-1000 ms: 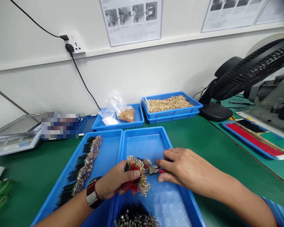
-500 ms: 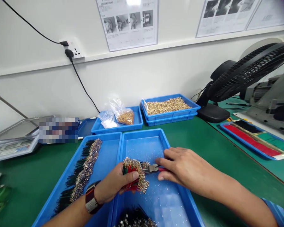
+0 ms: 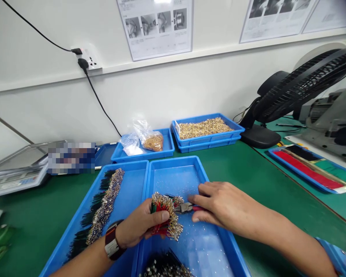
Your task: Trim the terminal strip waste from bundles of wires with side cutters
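Observation:
My left hand (image 3: pixel 141 224) is closed around a thick bundle of red and green wires with metal terminals (image 3: pixel 167 215), held over the right-hand blue tray (image 3: pixel 177 169). My right hand (image 3: pixel 219 204) grips pliers (image 3: pixel 185 208) with red handles, mostly hidden in the fingers. The jaws reach in among the terminal ends of the bundle; whether they touch one I cannot tell. Tiny bright scraps lie scattered on the tray floor below. At its near end rests a heap of dark wires with metal ends (image 3: pixel 165 265).
Another blue tray (image 3: pixel 129 192) on the left holds rows of dark wires with terminals (image 3: pixel 103 211). Behind stand a tray with plastic bags (image 3: pixel 152 142) and stacked trays of gold-coloured parts (image 3: pixel 204 129). A black fan (image 3: pixel 300 84) and a tray of coloured strips (image 3: pixel 308 169) are at right.
The bundle and my left hand have shifted very slightly right and down. The pliers remain at the terminal ends, their jaws seen at a slightly different angle.

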`<state>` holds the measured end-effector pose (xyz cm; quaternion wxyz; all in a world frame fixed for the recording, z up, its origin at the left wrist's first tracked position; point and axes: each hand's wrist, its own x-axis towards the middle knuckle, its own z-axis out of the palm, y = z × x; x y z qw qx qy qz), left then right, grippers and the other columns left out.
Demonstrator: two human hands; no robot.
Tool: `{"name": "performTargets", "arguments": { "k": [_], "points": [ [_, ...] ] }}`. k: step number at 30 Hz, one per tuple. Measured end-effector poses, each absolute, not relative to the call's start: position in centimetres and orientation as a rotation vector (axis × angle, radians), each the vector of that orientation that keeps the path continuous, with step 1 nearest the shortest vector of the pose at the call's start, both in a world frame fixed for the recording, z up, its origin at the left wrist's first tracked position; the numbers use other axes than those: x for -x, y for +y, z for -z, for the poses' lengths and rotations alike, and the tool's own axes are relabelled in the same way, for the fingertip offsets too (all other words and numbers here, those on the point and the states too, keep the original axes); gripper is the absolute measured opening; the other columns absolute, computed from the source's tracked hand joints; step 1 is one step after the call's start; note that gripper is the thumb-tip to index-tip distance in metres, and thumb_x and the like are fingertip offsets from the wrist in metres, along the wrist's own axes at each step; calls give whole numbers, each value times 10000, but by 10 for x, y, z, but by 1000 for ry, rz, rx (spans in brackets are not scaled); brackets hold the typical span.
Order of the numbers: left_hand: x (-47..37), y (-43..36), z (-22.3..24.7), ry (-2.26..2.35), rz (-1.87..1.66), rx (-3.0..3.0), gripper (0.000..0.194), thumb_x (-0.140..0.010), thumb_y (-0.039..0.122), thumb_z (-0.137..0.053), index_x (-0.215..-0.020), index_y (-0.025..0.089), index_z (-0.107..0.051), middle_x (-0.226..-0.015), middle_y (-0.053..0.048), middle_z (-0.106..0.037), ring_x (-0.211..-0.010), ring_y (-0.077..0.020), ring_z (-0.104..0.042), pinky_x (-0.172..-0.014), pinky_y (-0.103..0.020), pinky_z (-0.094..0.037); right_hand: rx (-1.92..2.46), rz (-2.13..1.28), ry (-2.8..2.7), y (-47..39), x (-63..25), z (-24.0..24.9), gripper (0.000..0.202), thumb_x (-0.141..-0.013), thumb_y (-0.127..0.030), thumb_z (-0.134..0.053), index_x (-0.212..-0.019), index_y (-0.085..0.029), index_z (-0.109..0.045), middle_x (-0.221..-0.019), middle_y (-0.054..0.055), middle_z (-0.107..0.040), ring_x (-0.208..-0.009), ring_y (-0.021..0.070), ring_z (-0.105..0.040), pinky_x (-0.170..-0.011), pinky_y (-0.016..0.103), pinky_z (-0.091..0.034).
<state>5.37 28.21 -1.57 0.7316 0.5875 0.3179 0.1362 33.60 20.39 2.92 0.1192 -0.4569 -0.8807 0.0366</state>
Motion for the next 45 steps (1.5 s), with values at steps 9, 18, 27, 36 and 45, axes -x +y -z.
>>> {"name": "performTargets", "arguments": {
  "k": [9, 18, 27, 36, 45],
  "points": [
    [-58, 281, 12, 833, -321, -1357, 582, -869, 681, -779, -988, 112, -743, -686, -23, -693, -495, -79, -465, -401, -191, -241, 1350, -126, -2586, 201, -336, -33, 443, -1116, -584, -461, -968, -221, -667, -823, 20, -603, -674, 192, -534, -590, 349, -252],
    [-60, 280, 4, 785, -352, -1352, 530, -854, 616, -832, -1051, 135, -730, -787, -24, -738, -604, -111, -567, -513, -204, -385, 1361, 114, -2536, 203, -337, -30, 422, -1098, -581, -499, -1138, -210, -697, -883, 39, -614, -764, 250, -593, -678, 383, -357],
    [-55, 282, 9, 810, -273, -1370, 571, -824, 671, -815, -993, 141, -684, -603, 42, -617, -428, -62, -391, -370, -184, -224, 1353, 74, -2570, 204, -335, -24, 399, -1083, -579, -540, -1117, -214, -697, -901, 44, -619, -785, 256, -599, -685, 386, -366],
    [-59, 283, 9, 884, -329, -1401, 603, -910, 711, -709, -1013, 117, -714, -711, -39, -704, -523, -101, -501, -405, -188, -272, 1385, 35, -2577, 203, -333, -26, 366, -1095, -548, -539, -1021, -218, -680, -861, 39, -611, -727, 227, -570, -637, 362, -304],
    [-53, 285, 13, 846, -313, -1400, 602, -802, 707, -822, -939, 137, -683, -630, 28, -609, -472, -71, -430, -407, -186, -265, 1337, -105, -2586, 198, -334, -32, 399, -1097, -571, -518, -986, -221, -675, -849, 20, -604, -698, 204, -546, -621, 354, -290]
  ]
}}
